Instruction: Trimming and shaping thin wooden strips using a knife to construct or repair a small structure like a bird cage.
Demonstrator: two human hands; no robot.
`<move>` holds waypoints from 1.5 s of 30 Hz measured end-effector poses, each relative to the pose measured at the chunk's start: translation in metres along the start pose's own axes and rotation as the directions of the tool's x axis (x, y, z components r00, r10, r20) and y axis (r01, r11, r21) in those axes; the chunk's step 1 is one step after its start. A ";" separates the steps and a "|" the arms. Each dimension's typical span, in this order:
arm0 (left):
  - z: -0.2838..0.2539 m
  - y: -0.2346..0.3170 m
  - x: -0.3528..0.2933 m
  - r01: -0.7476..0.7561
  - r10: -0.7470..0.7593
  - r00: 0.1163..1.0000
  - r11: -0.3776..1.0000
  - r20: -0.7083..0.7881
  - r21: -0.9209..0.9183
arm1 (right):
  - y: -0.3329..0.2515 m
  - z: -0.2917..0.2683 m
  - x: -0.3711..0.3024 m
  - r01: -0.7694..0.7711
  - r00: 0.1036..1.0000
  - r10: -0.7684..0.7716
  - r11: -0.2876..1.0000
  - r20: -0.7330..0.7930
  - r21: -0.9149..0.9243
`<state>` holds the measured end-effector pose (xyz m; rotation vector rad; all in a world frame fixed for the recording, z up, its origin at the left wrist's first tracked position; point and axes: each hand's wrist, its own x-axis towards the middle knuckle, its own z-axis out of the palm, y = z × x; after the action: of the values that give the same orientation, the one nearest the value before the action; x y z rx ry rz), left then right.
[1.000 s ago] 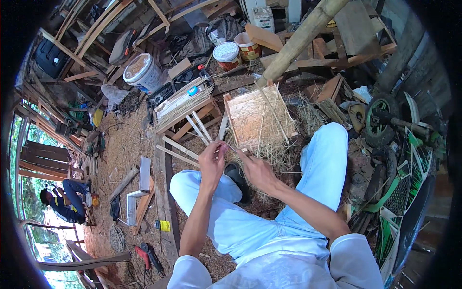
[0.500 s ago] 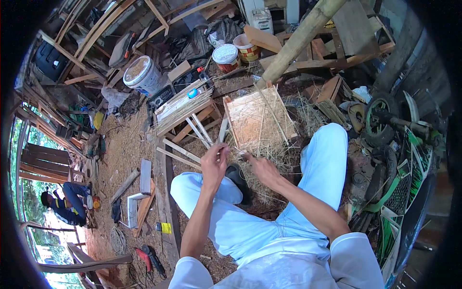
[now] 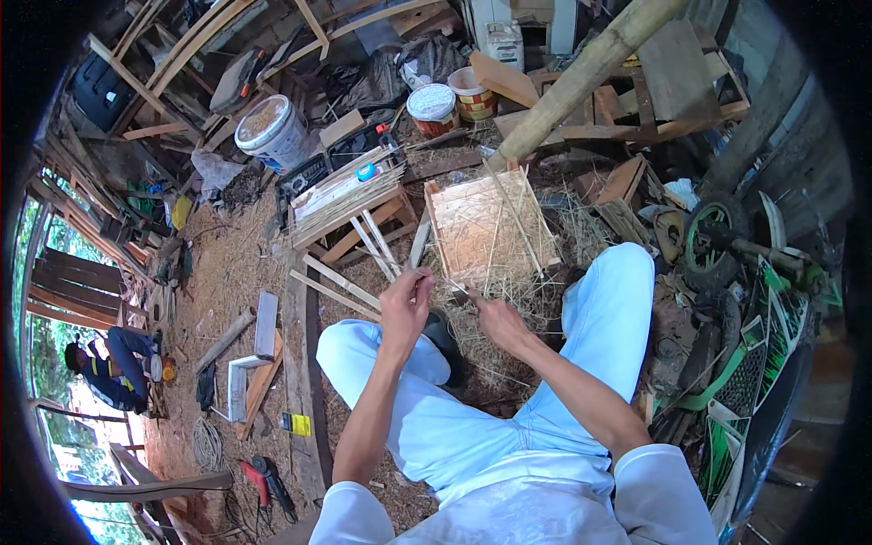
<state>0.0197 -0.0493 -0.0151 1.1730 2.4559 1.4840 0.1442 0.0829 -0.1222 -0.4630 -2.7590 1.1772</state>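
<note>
My left hand is raised before my knees, its thumb and fingertips pinched together. Whatever lies between those fingers is too small to make out. Close to its right, my right hand is closed round what looks like a small knife, its thin bright blade angled toward the left fingertips. Just beyond the hands stands a wooden board with raised side strips, thin sticks and straw lying across it. Loose straw and shavings cover the ground below my right hand.
Left of the board, a low wooden stand bears thin strips and a blue tape roll. Buckets stand behind. A bamboo pole slants overhead. A red-and-black power tool lies at lower left; another person sits far left.
My view has shifted slightly. The right hand has drawn a little away from the left, and more of the bright blade shows between them. Both grips stay closed.
</note>
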 end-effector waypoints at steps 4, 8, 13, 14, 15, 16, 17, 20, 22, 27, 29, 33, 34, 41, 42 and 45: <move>0.000 0.002 -0.003 0.001 -0.001 1.000 1.000 -0.013 -0.005 | -0.022 -0.014 -0.007 -0.047 0.998 0.046 0.999 0.030 0.023; 0.000 0.007 0.001 0.006 -0.008 0.999 0.999 -0.032 -0.044 | -0.013 -0.008 -0.002 -0.058 0.998 0.058 0.998 0.029 0.008; 0.000 0.009 0.000 0.019 -0.022 0.998 0.999 -0.062 -0.049 | -0.057 -0.019 -0.005 0.059 0.986 -0.047 0.996 -0.161 0.071; 0.001 0.010 0.001 0.027 -0.030 0.998 0.999 -0.061 -0.042 | -0.059 -0.019 -0.006 0.097 0.975 -0.076 0.991 -0.210 0.092; 0.001 0.011 0.000 0.035 -0.037 0.998 0.999 -0.059 -0.034 | -0.060 -0.018 -0.007 0.136 0.960 -0.103 0.984 -0.259 0.112; 0.002 0.011 0.001 0.033 -0.035 0.998 0.999 -0.056 -0.034 | -0.054 -0.016 -0.007 0.134 0.960 -0.101 0.985 -0.262 0.112; 0.003 0.013 0.002 0.042 -0.043 0.998 0.999 -0.049 -0.032 | -0.042 -0.011 -0.005 0.052 0.986 -0.037 0.995 -0.165 0.089; 0.005 0.011 0.002 0.049 -0.050 0.998 0.998 -0.037 -0.039 | -0.016 0.000 -0.007 -0.066 0.996 0.067 0.997 -0.051 0.036; 0.005 0.007 0.001 0.052 -0.054 0.998 0.998 -0.035 -0.047 | -0.014 0.003 -0.006 -0.100 0.995 0.100 0.995 -0.028 0.016; 0.001 0.005 -0.001 0.032 -0.034 0.998 0.998 -0.045 -0.048 | -0.065 -0.034 0.004 -0.130 0.977 0.198 0.845 -0.077 0.519; 0.005 0.009 0.000 0.027 -0.030 0.999 0.998 -0.043 -0.064 | -0.052 -0.019 0.006 -0.083 0.982 0.159 0.852 -0.105 0.516; 0.008 0.014 0.004 0.045 -0.047 0.998 0.998 -0.048 -0.038 | -0.009 0.015 0.004 -0.186 0.961 0.258 0.868 -0.096 0.461; 0.007 0.011 0.003 0.049 -0.051 0.997 0.998 -0.051 -0.039 | -0.019 -0.001 0.000 -0.345 0.933 0.354 0.836 0.061 0.426; 0.006 0.002 0.002 0.023 -0.031 0.993 0.997 -0.117 -0.074 | -0.044 -0.005 0.003 -0.167 0.978 0.210 0.756 0.007 0.632; 0.007 0.001 0.002 0.017 -0.026 0.992 0.997 -0.121 -0.081 | -0.040 -0.003 0.002 -0.262 0.958 0.272 0.708 0.090 0.656; 0.007 0.008 0.003 0.053 -0.058 0.996 0.997 -0.075 -0.062 | -0.012 0.008 0.008 -0.546 0.827 0.462 0.527 0.320 0.651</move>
<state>0.0246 -0.0400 -0.0119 1.0474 2.4513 1.6043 0.1324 0.0720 -0.1190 -1.1518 -1.9498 2.3329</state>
